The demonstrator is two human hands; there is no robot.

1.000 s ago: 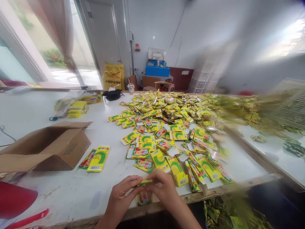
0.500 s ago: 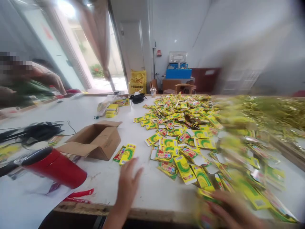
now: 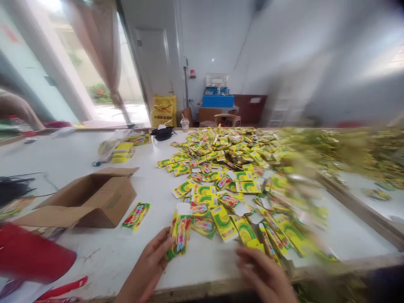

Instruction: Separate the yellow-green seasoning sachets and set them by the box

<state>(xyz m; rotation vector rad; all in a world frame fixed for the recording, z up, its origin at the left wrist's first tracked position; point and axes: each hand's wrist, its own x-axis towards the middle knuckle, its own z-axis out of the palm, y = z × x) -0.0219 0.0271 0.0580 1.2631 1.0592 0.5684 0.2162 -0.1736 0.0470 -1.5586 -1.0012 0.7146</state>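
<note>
My left hand (image 3: 151, 261) grips a small flat printed box (image 3: 180, 236) between thumb and fingers, over the table's near side. That box is yellow, red and green, and a white flap sticks up at its top. My right hand (image 3: 263, 271) is slightly blurred, its thumb and fingers apart, by the near edge of a wide heap of similar small boxes (image 3: 225, 221). Its fingertips overlap a yellow box in the view; whether they touch it I cannot tell. Another printed box (image 3: 136, 216) lies alone left of my left hand.
An open brown carton (image 3: 110, 206) stands on the white table at the left, with a red cylindrical container (image 3: 34, 252) nearer me. A wooden strip (image 3: 360, 208) divides the table at the right. Yellow packs (image 3: 123, 151) and a black pouch (image 3: 163, 133) lie farther back.
The view has swung right. My left hand, empty before, now holds a small box. My right hand, which had a blurred yellow box, is now apart. A red-and-green face shows beside the carton.
</note>
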